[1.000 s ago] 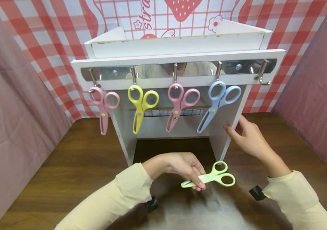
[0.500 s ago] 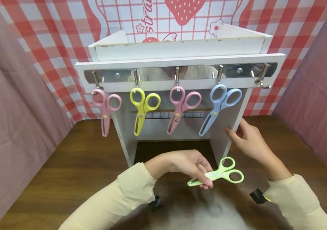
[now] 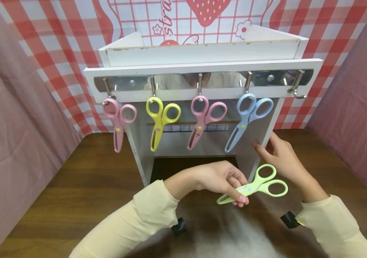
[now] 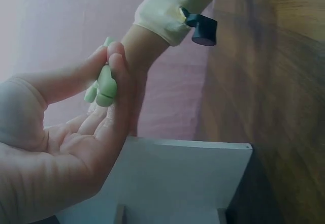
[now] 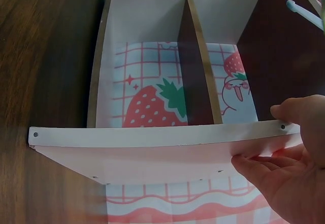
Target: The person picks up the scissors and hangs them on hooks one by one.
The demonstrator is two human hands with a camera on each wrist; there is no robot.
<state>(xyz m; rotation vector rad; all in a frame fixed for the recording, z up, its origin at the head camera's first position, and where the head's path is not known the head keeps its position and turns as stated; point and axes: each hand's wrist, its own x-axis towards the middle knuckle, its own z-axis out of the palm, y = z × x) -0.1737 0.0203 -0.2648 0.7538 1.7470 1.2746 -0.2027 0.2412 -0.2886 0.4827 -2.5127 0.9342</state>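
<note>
My left hand [image 3: 223, 181] pinches light green scissors [image 3: 251, 188] by the blade end, thumb on top, with the handle loops pointing right. In the left wrist view the scissors [image 4: 105, 84] appear end-on between thumb and fingers. My right hand [image 3: 278, 154] grips the right side panel of a white rack [image 3: 203, 53]; in the right wrist view the thumb lies on one face of the panel [image 5: 162, 137] and the fingers on the other. From the rack's metal hooks hang pink scissors [image 3: 117, 122], yellow scissors [image 3: 157, 122], a second pink pair [image 3: 199, 122] and blue scissors [image 3: 243, 120]. The rightmost hook [image 3: 298, 84] bears nothing.
The rack stands on a dark wooden table [image 3: 83, 186]. Behind it hangs a red-and-white checked cloth [image 3: 57, 43] with strawberry prints. Pink curtains [image 3: 19, 118] flank both sides. A black wrist mount [image 3: 289, 219] sits beneath the right sleeve.
My left hand has moved right and slightly up with the green scissors, bringing their loops close to the right hand. The right hand keeps its grip on the panel.
</note>
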